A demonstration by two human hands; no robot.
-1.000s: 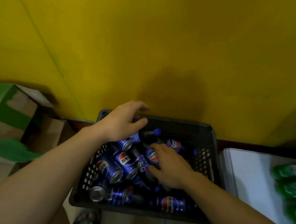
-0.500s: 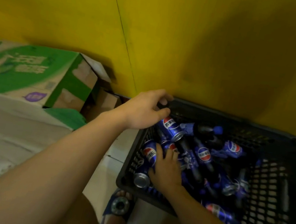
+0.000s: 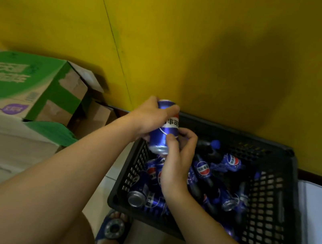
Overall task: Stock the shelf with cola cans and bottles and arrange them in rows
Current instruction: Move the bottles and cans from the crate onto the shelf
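A black plastic crate on the floor holds several blue cola cans and dark cola bottles lying jumbled. My left hand grips one blue cola can raised above the crate's left rim. My right hand curls its thumb and fingers round the lower part of the same can. One can lies with its silver top facing up at the crate's near left corner. No shelf is in view.
A yellow wall rises right behind the crate. Green-and-brown cardboard boxes stand to the left. A white surface lies right of the crate. My sandalled foot is on the tiled floor below the crate.
My left hand has lifted a cola can out of the crate. My right hand has come up from the pile and taken hold of the same can.
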